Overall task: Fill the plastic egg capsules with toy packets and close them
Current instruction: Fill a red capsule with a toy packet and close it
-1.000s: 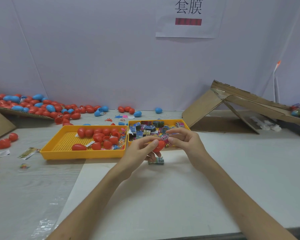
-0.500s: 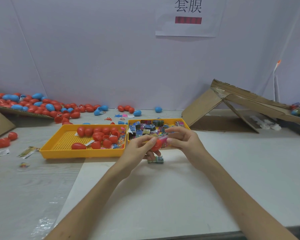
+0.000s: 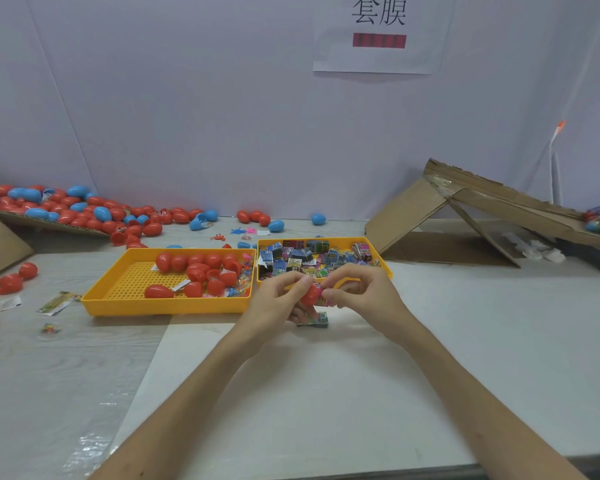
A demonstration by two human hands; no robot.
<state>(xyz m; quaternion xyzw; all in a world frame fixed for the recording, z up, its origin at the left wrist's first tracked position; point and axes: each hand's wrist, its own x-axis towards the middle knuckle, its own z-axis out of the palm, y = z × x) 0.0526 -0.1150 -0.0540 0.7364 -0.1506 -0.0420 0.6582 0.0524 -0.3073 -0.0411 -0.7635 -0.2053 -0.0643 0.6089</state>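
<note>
We see both hands meeting just above the worktop (image 3: pixel 326 393), in front of two yellow trays. The left hand (image 3: pixel 274 306) grips a red egg (image 3: pixel 309 294), thumb on top and fingers curled beneath it. The right hand (image 3: pixel 364 294) pinches a pink packet (image 3: pixel 323 299) at the egg's right end, fingertips bunched together and touching it. We cannot tell how far the packet sits inside the egg, or whether the shell is one half or two. A loose packet (image 3: pixel 320 321) lies on the worktop directly below the hands.

The left tray (image 3: pixel 160 309) holds red shells (image 3: pixel 201 268) grouped toward its back and right side, with small coloured bits along the right wall. The right tray (image 3: pixel 340 240), touching it side by side, is heaped with printed packs (image 3: pixel 298 258).

Against the wall at far left we see a pile (image 3: pixel 69 209) of red and blue eggs spilling across cardboard. At right a folded cardboard ramp (image 3: pixel 409 213) leans over the worktop. A paper sign (image 3: pixel 378 36) hangs on the wall above.
</note>
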